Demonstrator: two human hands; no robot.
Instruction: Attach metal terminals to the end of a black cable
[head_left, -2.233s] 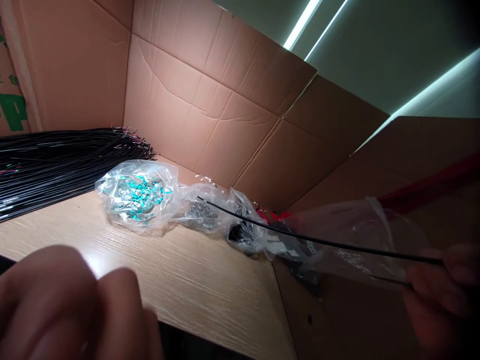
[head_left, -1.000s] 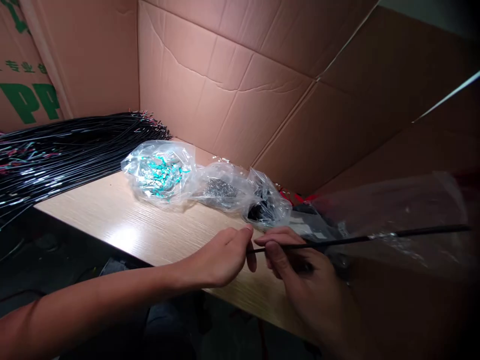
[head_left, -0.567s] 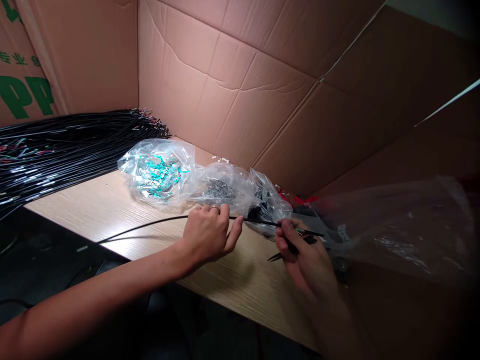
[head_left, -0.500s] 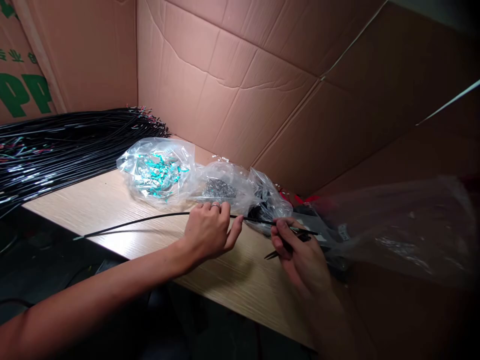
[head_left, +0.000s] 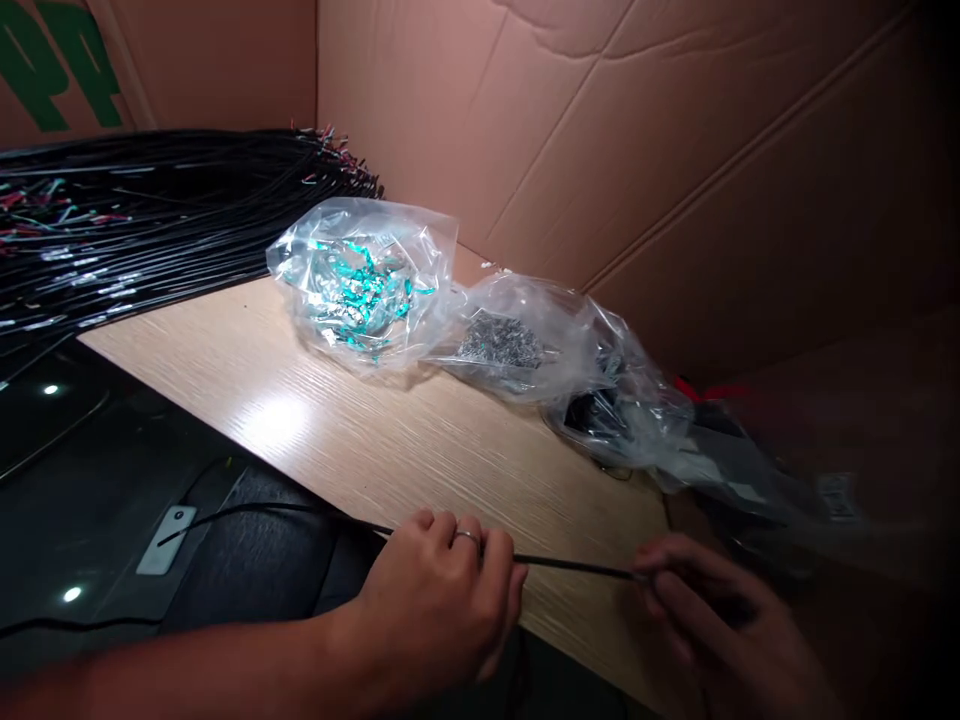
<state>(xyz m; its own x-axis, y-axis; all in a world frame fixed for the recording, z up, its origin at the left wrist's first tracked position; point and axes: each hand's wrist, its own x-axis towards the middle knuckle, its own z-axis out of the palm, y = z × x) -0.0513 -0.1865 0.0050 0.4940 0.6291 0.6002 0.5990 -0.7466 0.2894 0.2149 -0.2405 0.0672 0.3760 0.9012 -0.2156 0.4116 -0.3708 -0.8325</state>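
The left hand [head_left: 439, 590] was closed around a black insulated wire [head_left: 570, 565] at seven o'clock, and the right hand [head_left: 712, 625] pinched it at five; a taut span between them kept the wire straight, clear of the wire bundle [head_left: 150, 220] at ten o'clock

Head-worn view, facing forward and down

Creased corrugated cardboard panels [head_left: 450, 130] upright behind the table, green printed lettering [head_left: 64, 50] at upper left, light wood-grain tabletop [head_left: 375, 450] with a bright glare patch [head_left: 277, 420], dark glossy surface [head_left: 67, 470] below the table edge
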